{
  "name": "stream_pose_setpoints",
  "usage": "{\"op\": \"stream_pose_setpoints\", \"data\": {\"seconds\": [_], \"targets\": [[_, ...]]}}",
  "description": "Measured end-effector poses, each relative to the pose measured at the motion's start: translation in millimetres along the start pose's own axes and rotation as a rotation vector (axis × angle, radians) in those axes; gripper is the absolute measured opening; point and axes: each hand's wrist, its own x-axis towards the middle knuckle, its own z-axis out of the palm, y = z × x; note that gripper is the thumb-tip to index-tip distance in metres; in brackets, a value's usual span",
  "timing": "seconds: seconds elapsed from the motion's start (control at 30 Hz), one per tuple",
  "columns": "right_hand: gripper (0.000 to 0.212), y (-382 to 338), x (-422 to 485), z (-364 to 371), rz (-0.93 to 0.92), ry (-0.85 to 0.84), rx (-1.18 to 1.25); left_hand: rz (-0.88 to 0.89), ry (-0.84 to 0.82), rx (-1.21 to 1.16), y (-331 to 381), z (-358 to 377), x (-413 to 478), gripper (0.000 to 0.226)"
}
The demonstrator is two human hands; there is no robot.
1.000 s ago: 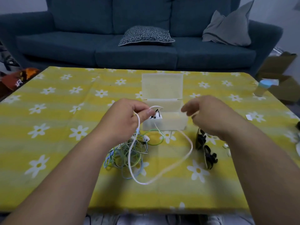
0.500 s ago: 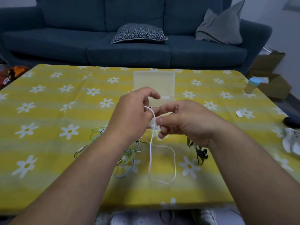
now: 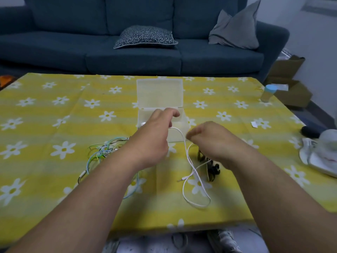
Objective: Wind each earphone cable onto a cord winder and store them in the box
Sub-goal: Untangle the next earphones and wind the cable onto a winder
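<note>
Now both hands pinch the white earphone cable (image 3: 187, 156) before the open box (image 3: 160, 99). Left hand (image 3: 151, 141) grip clenched on it, right hand (image 3: 213, 141) too; slack loops on the bench (image 3: 54, 125).

Two bare forearms, sleeveless to the frame edge, left hand (image 3: 151, 141) and right hand (image 3: 215, 143) ringless.

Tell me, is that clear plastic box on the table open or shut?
Open. The box has its lid swung up and standing behind it.

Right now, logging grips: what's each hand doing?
Left hand: closed on the white cable.
Right hand: fingers curled beside the cable; grip cannot be told.
</note>
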Motion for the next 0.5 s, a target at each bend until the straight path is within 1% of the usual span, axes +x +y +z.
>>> {"op": "stream_pose_setpoints", "data": {"seconds": [0.03, 0.07, 0.1, 0.13, 0.17, 0.2, 0.27, 0.33, 0.37, 0.43, 0.5], "targets": [[0.027, -7, -5, 1, -0.010, -0.048, 0.325, 0.004, -0.015, -0.007, 1, 2, 1, 0.076], [0.034, -14, -9, 2, 0.014, -0.136, 0.602, 0.009, -0.026, -0.023, 1, 3, 2, 0.074], [0.039, -17, -12, 4, 0.046, -0.201, 0.748, 0.012, -0.032, -0.038, 2, 4, 3, 0.072], [0.042, -19, -14, 6, 0.052, -0.225, 0.754, 0.010, -0.032, -0.037, 2, 6, 4, 0.071], [0.040, -19, -15, 8, 0.038, -0.199, 0.700, 0.002, -0.028, -0.017, 0, 7, 5, 0.070], [0.033, -19, -14, 8, 0.024, -0.133, 0.653, -0.008, -0.024, 0.007, -3, 8, 6, 0.066], [0.023, -16, -7, 2, 0.017, 0.055, 0.706, -0.053, -0.018, 0.015, -11, 8, 8, 0.042], [0.024, -13, -2, -11, 0.057, 0.241, 0.921, -0.143, -0.021, 0.004, -23, 2, 8, 0.018], [0.025, -11, 0, -19, 0.079, 0.331, 1.046, -0.177, -0.014, 0.014, -29, -4, 8, 0.014], [0.028, -4, 2, -33, 0.135, 0.505, 1.210, -0.219, 0.031, 0.036, -41, -16, 6, 0.022], [0.027, 3, 5, -40, 0.194, 0.641, 1.249, -0.257, 0.074, 0.014, -49, -28, 4, 0.030]]}}
